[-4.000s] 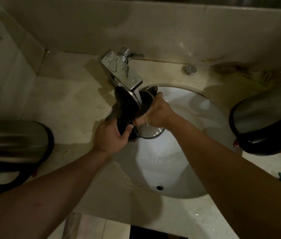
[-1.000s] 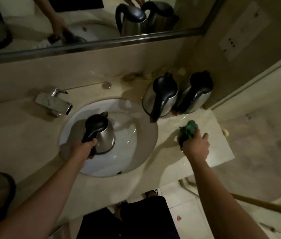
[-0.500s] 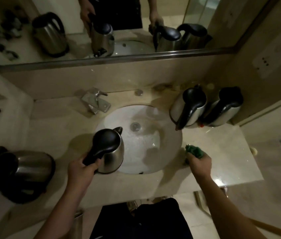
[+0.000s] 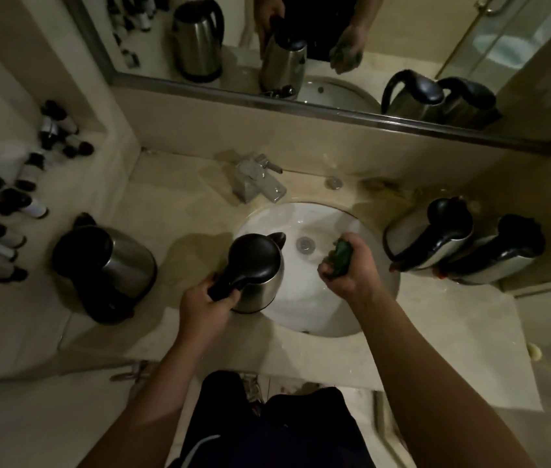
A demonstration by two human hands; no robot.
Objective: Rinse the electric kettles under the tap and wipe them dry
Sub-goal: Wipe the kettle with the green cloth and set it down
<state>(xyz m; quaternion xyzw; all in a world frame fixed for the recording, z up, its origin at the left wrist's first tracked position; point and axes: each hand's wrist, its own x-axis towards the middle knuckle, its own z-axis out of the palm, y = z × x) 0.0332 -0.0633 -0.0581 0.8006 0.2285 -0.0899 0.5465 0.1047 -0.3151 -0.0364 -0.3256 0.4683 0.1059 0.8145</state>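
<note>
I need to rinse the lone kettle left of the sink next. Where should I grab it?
Grip the kettle by its black handle, hidden beneath its lid in this view. It probably faces the counter's front edge, so try from the near side, with the left hand once free.

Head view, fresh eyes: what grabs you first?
The steel kettle held by its black handle in the left hand over the left side of the white sink. Just right of it, the right hand grips a green cloth above the basin. Three more kettles stand on the counter: one left, two right.
</note>
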